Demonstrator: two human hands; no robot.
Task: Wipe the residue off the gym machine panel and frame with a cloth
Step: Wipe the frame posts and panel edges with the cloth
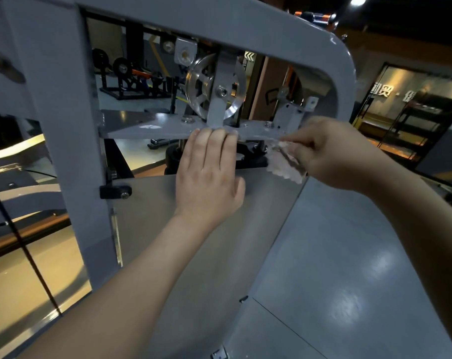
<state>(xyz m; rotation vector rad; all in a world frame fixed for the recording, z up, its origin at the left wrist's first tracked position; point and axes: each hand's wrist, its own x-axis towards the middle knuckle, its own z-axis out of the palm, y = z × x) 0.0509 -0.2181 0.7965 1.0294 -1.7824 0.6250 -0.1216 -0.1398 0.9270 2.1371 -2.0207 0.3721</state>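
The grey gym machine frame [64, 104] arches over the top and down the left side. Inside it, a flat grey cross plate [131, 125] carries a silver pulley wheel [201, 84]. Below hangs a translucent panel [152, 229]. My left hand [209, 174] lies with straight fingers over the panel, fingertips touching the cross plate's front edge. My right hand [331, 151] pinches a small pale cloth [284, 161] at the plate's right end, just below its edge. A white smear [150, 126] shows on the plate's left part.
A black clamp [115, 191] with a bolt fixes the panel to the left post. Black rubber stops [248, 158] sit under the plate. A glossy grey floor [336, 281] lies to the right. Other gym machines [126, 79] and a lit doorway [414, 99] are in the background.
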